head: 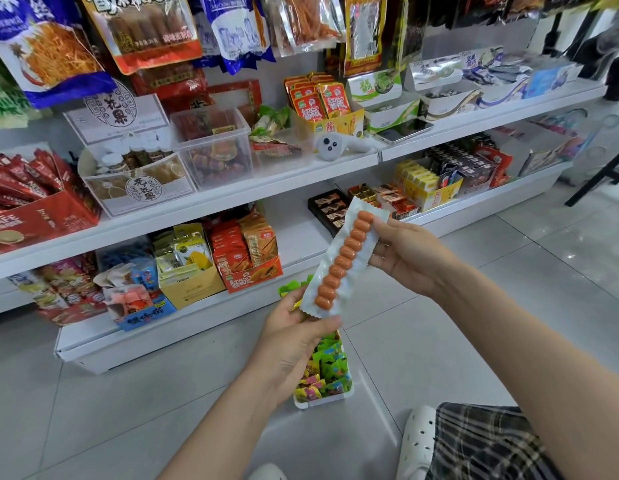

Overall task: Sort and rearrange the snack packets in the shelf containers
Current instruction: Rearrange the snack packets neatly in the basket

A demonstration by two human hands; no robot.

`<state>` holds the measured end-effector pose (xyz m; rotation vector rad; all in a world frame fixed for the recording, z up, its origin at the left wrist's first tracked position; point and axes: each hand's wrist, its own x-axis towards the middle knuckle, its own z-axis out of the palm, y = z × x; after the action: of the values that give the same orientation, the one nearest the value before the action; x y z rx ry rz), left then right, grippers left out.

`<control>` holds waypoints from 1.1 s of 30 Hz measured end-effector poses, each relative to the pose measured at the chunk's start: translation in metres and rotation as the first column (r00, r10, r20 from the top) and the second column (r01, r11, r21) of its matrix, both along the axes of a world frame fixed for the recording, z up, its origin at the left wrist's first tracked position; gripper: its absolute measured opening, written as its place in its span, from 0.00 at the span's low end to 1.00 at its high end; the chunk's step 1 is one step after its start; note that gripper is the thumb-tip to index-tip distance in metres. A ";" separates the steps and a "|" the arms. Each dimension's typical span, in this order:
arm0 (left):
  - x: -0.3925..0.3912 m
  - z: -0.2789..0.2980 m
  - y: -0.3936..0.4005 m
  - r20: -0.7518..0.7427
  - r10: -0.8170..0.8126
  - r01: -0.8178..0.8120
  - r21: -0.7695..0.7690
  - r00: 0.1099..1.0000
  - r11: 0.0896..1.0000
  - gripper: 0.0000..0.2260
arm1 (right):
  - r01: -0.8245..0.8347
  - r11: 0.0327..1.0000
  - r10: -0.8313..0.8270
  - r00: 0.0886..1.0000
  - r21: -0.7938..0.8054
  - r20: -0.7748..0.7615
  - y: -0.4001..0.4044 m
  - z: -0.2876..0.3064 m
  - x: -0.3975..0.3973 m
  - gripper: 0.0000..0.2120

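While both hands grip sausage strip packet (342,258), head view: left hand (294,327) pinches bottom end, right hand (401,254) top end, held above floor tray (327,398) of candies. Risk: slick film slips, packet drops into wrong container.

White tiered shelf (231,199) runs from 9 o'clock to 2 o'clock. Middle tier holds, from 9 o'clock toward 1 o'clock: red coffee-stick carton (41,216), clear jar box (138,178), clear plastic bin (214,147), yellow carton of red sachets (330,116), a white handheld device (335,145), a dark tablet (405,129). Bottom tier (183,327) holds loose packets, a yellow carton (190,282) and an orange carton (252,271). Grey tiled floor (508,271) carries a white tray of green and yellow packets (327,375) near 6 o'clock.
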<state>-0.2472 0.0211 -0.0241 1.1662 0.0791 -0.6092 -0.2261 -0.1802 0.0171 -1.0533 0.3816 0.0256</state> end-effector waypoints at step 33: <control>0.135 -0.192 -0.020 0.025 -0.898 -0.051 0.999 0.439 0.003 0.29 | -0.082 0.117 -0.023 0.996 -0.990 -0.085 -0.029 -0.106 0.077 0.11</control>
<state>-0.1125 0.0012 -0.2157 2.8159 -0.9389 -0.6601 -0.1493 -0.2094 -0.0893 -2.4999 0.4439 -0.1985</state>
